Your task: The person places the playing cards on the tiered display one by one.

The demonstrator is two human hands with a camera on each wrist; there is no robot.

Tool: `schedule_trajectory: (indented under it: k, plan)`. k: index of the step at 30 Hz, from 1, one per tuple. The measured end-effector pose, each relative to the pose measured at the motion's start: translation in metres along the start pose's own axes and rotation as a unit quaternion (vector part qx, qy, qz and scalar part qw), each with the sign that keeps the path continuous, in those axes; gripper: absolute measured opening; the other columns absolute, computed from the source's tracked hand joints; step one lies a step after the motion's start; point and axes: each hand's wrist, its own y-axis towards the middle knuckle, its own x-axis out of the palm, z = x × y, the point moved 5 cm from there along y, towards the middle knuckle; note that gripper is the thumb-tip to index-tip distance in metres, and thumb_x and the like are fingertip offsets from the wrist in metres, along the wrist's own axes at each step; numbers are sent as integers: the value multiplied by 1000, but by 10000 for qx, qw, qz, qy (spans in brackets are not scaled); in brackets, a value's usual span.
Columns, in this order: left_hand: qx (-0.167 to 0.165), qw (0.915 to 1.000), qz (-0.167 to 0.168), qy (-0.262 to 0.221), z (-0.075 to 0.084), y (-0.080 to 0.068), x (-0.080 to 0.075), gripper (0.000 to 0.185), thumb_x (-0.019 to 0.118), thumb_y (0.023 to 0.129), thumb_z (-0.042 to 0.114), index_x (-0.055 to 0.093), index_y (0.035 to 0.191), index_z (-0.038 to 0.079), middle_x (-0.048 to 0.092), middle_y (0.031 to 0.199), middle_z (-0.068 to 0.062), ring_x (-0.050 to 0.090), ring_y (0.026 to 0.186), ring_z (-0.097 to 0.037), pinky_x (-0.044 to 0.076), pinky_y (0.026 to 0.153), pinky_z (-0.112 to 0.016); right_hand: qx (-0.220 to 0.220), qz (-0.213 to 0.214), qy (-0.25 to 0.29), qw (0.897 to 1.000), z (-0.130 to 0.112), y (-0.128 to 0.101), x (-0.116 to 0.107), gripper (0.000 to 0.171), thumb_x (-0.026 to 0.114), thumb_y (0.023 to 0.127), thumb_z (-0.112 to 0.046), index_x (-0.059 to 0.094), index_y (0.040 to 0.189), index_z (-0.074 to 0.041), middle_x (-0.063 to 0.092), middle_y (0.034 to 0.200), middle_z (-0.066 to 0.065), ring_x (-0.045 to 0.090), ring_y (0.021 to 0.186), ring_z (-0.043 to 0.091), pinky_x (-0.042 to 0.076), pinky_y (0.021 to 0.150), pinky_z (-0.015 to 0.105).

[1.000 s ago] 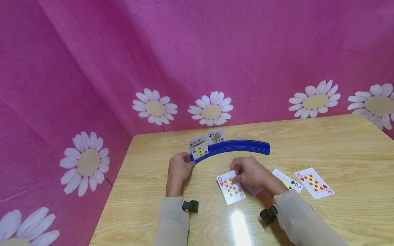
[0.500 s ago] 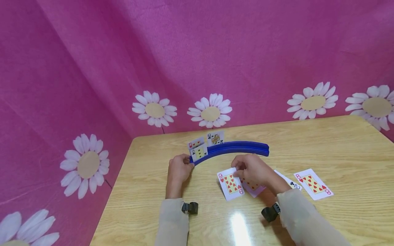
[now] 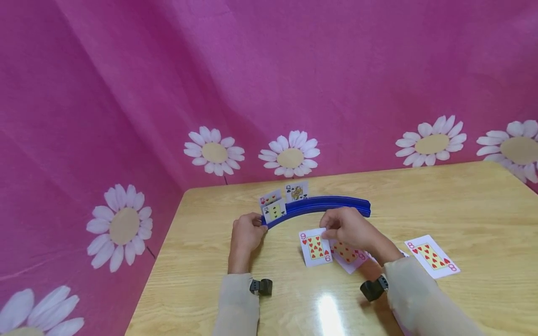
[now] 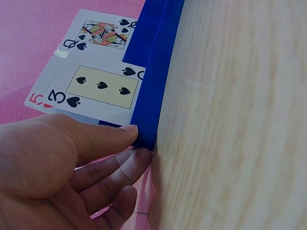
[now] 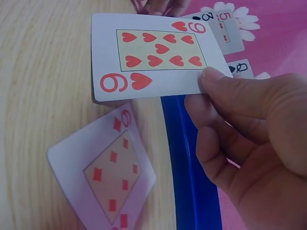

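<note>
My right hand (image 3: 348, 228) pinches the nine of hearts (image 3: 314, 248), nearer the blue card holder (image 3: 328, 204) than a second ago, baring more of the six of diamonds (image 3: 347, 254). My left hand (image 3: 246, 235) grips the holder's end; inside stand the queen of spades (image 3: 299, 192), five of hearts (image 3: 270, 198) and, in front, three of spades (image 3: 274, 212).

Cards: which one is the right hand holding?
The nine of hearts, pinched in the right hand; the other cards in view stand in the rack or lie on the table.
</note>
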Motion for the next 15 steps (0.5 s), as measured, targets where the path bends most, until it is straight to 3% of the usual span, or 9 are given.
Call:
schedule_trajectory:
  k: [15]
  plan:
    - [-51, 10000, 26, -33, -1, -1, 2, 24, 74, 89, 5, 73, 113, 2, 70, 98, -10, 61, 87, -23, 51, 83, -41, -175, 262, 168, 9994, -4, 2, -13, 16, 70, 89, 5, 68, 88, -10, 66, 83, -1, 63, 75, 18, 54, 67, 32]
